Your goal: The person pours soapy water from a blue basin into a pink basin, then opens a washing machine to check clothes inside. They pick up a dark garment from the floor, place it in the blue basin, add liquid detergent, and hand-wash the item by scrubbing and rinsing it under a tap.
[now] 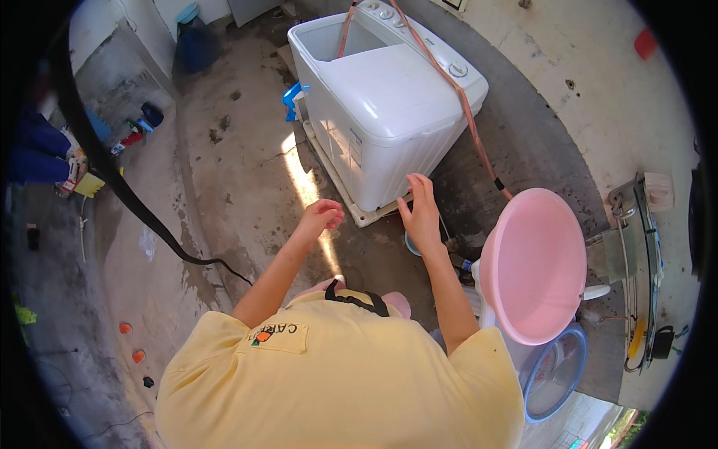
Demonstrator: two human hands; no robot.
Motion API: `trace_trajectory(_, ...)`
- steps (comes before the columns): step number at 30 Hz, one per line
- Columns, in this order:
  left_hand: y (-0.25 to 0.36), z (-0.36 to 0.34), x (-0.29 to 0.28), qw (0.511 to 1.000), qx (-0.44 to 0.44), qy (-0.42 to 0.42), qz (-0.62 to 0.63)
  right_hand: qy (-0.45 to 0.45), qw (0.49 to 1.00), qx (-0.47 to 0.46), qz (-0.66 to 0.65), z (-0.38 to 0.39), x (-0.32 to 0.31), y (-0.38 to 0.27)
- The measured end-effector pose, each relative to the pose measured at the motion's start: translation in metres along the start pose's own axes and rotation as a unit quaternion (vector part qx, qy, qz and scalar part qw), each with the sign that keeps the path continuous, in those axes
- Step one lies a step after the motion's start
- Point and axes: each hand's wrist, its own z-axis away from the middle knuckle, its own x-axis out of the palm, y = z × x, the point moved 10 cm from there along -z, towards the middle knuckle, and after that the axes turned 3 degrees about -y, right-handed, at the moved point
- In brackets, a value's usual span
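Both my hands hang in the air in front of me, holding nothing. My left hand (323, 218) has its fingers loosely curled but apart, above the concrete floor. My right hand (421, 217) has thumb and fingers spread, close to the near corner of a white twin-tub washing machine (381, 93). The machine stands on a pale base frame (366, 217); its left tub is uncovered, and a flat lid covers the right side. An orange-brown hose (465, 105) runs over its top and down toward a pink basin (542, 262) at my right.
A clear tub with a blue rim (557, 374) sits below the pink basin. At the right wall hangs a framed mirror (647, 262) beside a tap. A blue bin (196, 45) stands far left. A black strap (142, 194) crosses the left side. Blue cloth lies at far left.
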Motion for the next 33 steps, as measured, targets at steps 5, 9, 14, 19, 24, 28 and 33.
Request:
trace_trajectory(5,0.037,-0.039,-0.075,0.998,0.032,0.042,-0.028,-0.092,0.969,-0.088,0.210,-0.131,0.128,0.023)
trace_trajectory(9,0.067,-0.092,-0.111,0.965,0.106,0.092,-0.221,-0.212,0.927,-0.114,0.287,-0.186,0.176,0.033)
trace_trajectory(14,0.194,-0.191,-0.092,0.761,0.321,0.161,-0.541,-0.269,0.907,-0.160,0.282,-0.195,0.193,0.030)
trace_trajectory(19,0.240,-0.290,-0.056,0.622,0.405,-0.113,-0.660,-0.225,0.937,-0.150,0.219,-0.205,0.187,0.023)
trace_trajectory(24,0.290,-0.285,-0.067,0.621,0.558,-0.169,-0.524,-0.179,0.957,-0.142,0.181,-0.211,0.143,0.016)
trace_trajectory(28,0.391,-0.262,-0.057,0.628,0.692,-0.091,-0.346,0.062,0.942,-0.121,0.307,-0.241,0.046,-0.010)
trace_trajectory(33,0.507,-0.277,0.005,0.537,0.817,-0.071,-0.196,0.408,0.833,-0.089,0.364,-0.243,-0.021,-0.052)
